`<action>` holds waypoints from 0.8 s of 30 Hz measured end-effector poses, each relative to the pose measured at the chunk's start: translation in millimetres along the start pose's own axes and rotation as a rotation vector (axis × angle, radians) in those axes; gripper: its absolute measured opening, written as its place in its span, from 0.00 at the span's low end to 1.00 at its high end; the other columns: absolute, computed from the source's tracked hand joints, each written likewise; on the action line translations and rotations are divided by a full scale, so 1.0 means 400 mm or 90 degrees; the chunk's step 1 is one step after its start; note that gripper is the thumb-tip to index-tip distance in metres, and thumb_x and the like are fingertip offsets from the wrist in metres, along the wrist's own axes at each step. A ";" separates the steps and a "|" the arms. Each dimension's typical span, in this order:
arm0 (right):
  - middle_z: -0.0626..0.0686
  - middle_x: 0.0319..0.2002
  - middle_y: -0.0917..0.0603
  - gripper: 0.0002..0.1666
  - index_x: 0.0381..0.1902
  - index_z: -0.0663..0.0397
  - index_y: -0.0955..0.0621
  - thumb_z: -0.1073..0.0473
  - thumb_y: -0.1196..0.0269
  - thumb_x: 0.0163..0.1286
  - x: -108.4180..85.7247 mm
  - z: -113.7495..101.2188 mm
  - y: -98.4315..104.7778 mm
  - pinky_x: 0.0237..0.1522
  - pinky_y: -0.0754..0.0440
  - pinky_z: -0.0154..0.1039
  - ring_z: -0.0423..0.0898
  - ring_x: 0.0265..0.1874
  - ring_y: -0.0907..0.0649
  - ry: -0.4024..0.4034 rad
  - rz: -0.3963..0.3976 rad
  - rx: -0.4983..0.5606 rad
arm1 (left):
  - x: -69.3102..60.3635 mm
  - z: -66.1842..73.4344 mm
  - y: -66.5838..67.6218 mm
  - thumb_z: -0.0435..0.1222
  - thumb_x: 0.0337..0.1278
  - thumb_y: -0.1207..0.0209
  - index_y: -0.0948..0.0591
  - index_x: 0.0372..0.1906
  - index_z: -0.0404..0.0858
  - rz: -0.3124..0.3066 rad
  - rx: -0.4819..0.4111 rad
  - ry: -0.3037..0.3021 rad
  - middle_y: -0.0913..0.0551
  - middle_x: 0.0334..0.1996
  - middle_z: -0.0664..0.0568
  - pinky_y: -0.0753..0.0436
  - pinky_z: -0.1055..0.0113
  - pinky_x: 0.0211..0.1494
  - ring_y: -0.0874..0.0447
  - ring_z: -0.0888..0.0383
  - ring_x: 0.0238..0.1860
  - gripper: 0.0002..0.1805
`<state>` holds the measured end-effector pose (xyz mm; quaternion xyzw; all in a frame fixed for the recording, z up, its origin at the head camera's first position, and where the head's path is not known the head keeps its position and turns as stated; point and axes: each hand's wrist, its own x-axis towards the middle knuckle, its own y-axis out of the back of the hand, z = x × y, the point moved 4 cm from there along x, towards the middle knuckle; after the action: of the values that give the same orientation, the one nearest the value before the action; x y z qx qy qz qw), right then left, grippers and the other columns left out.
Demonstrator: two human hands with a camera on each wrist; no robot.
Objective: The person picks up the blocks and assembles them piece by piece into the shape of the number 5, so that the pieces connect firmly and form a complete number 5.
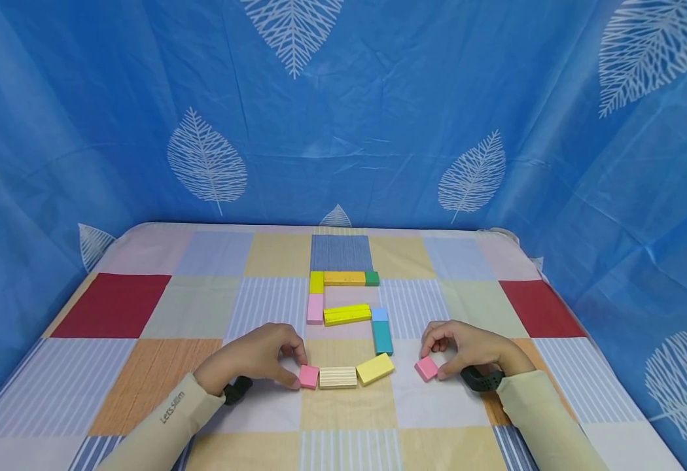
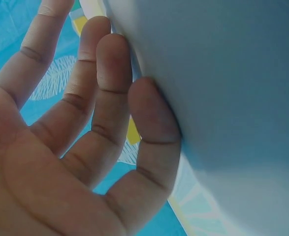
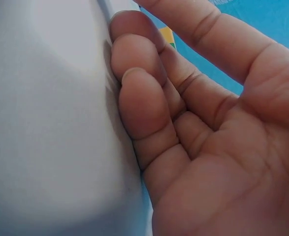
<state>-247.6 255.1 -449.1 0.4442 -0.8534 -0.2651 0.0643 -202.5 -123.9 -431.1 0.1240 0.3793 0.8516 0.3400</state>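
In the head view, my left hand (image 1: 261, 353) pinches a small pink block (image 1: 309, 377) between thumb and index finger at the left end of the front row. That block touches or nearly touches a bare wood block (image 1: 338, 377), and a slanted yellow block (image 1: 375, 369) follows on the right. Farther right, my right hand (image 1: 467, 347) pinches a second pink block (image 1: 426, 368), apart from the others. Both wrist views show only curled fingers of the left hand (image 2: 95, 113) and right hand (image 3: 183, 113) against the pale cloth; the pinched blocks are out of sight there.
Behind the front row, blocks trace an S-like shape: orange (image 1: 345, 279), green (image 1: 371, 279), yellow-green (image 1: 317, 282), lilac-pink (image 1: 315, 309), yellow (image 1: 347, 316), light blue (image 1: 379, 314) and teal (image 1: 382, 337). A patchwork cloth (image 1: 190, 307) covers the table; a blue leaf-print curtain (image 1: 367, 131) surrounds it.
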 end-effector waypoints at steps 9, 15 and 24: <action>0.58 0.45 0.15 0.15 0.44 0.57 0.10 0.61 0.20 0.59 0.002 -0.002 -0.001 0.49 0.22 0.37 0.50 0.43 0.21 -0.004 0.000 0.005 | 0.000 0.002 0.001 0.35 0.47 0.16 0.11 0.34 0.47 0.001 0.005 -0.008 0.18 0.34 0.65 0.23 0.65 0.46 0.25 0.65 0.37 0.13; 0.58 0.44 0.15 0.15 0.44 0.58 0.10 0.61 0.21 0.59 0.002 -0.002 -0.001 0.49 0.22 0.37 0.50 0.43 0.21 0.004 0.000 0.001 | 0.001 0.002 0.001 0.36 0.47 0.16 0.11 0.34 0.47 -0.001 0.007 0.000 0.19 0.34 0.64 0.23 0.65 0.45 0.26 0.64 0.37 0.13; 0.54 0.43 0.13 0.14 0.44 0.56 0.09 0.60 0.22 0.60 0.005 0.011 -0.005 0.48 0.21 0.37 0.49 0.41 0.20 0.004 0.006 0.003 | -0.002 0.005 0.001 0.36 0.46 0.15 0.11 0.34 0.48 -0.001 0.003 0.009 0.19 0.34 0.64 0.23 0.65 0.46 0.26 0.64 0.38 0.14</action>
<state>-248.8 254.5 -454.2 0.4415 -0.8558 -0.2611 0.0670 -201.1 -123.6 -429.2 0.1183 0.3835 0.8513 0.3379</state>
